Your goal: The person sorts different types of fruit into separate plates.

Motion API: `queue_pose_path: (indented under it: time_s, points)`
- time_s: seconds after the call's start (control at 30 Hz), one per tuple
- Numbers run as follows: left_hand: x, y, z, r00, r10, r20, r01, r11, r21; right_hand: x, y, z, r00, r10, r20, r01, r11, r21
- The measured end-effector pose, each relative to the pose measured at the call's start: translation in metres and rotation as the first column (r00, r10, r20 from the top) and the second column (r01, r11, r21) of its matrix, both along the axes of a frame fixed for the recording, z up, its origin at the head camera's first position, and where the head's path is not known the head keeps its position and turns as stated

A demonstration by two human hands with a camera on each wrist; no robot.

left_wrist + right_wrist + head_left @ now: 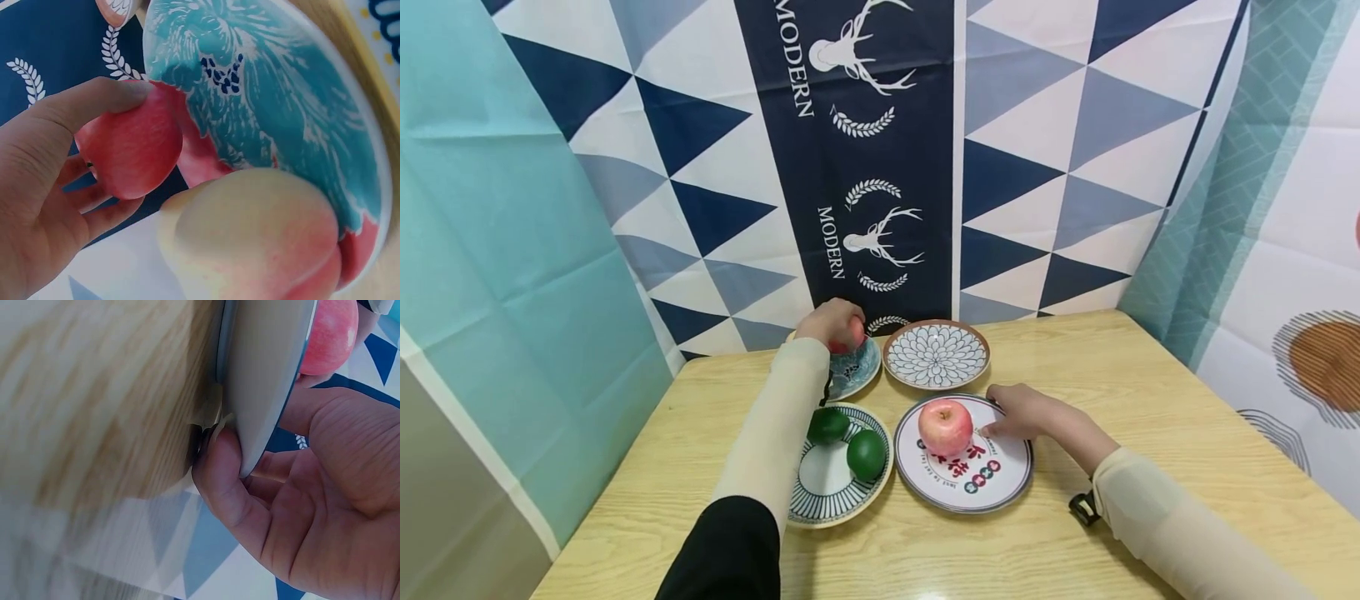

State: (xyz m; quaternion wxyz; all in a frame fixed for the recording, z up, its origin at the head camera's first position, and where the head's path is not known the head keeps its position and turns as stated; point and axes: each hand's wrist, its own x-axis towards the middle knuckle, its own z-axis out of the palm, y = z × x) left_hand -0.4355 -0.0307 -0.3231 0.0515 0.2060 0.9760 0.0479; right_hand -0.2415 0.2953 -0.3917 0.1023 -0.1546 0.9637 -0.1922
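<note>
My left hand (830, 323) grips a red apple (132, 147), thumb on one side and fingers on the other. It is over the far-left blue patterned plate (859, 373), where a yellow-pink peach (256, 231) sits close to the apple. My right hand (1021, 412) pinches the right rim of a white plate (1000, 487) with red characters; the right wrist view shows fingers curled under the rim and the thumb above. On this white plate rests a pink apple (945, 427). The left forearm hides part of the blue plate in the head view.
Nearer on the left, a striped plate (838, 510) holds two dark green fruits, one of them a round green fruit (867, 455). A brown-rimmed flower-patterned plate (936, 356) stands at the back. Patterned cloth (1030, 167) hangs behind the wooden table (1075, 358).
</note>
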Motion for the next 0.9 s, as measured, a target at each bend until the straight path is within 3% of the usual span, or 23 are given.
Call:
queue_pose_path:
  time_s: [0.17,0.23,0.4,0.47,0.7,0.9]
  points:
    - [0.003,0.000,0.009,0.999,-0.051,0.002,0.051,0.999,-0.020,-0.001,0.000,-0.001,1.000,-0.001,0.006,0.001,1.000,-0.012]
    - [-0.019,-0.007,-0.002,0.994,-0.106,0.000,0.106,0.994,-0.018,-0.002,0.000,-0.001,1.000,-0.001,0.007,0.001,1.000,-0.012]
    - [-0.019,-0.008,-0.001,0.985,-0.170,-0.012,0.169,0.984,-0.060,-0.003,0.000,-0.001,1.000,-0.014,0.022,0.014,1.000,-0.018]
    - [0.006,-0.001,0.012,0.985,-0.170,-0.019,0.167,0.981,-0.094,-0.003,0.001,-0.001,0.999,-0.020,0.028,0.021,1.000,-0.021]
    - [0.021,0.003,0.014,0.969,-0.239,-0.060,0.231,0.966,-0.117,-0.003,0.000,-0.002,1.000,-0.011,0.013,0.011,1.000,-0.014]
    - [0.030,0.011,0.019,0.941,-0.325,-0.098,0.310,0.940,-0.141,-0.002,0.000,-0.002,0.999,-0.029,0.035,0.030,0.999,-0.034]
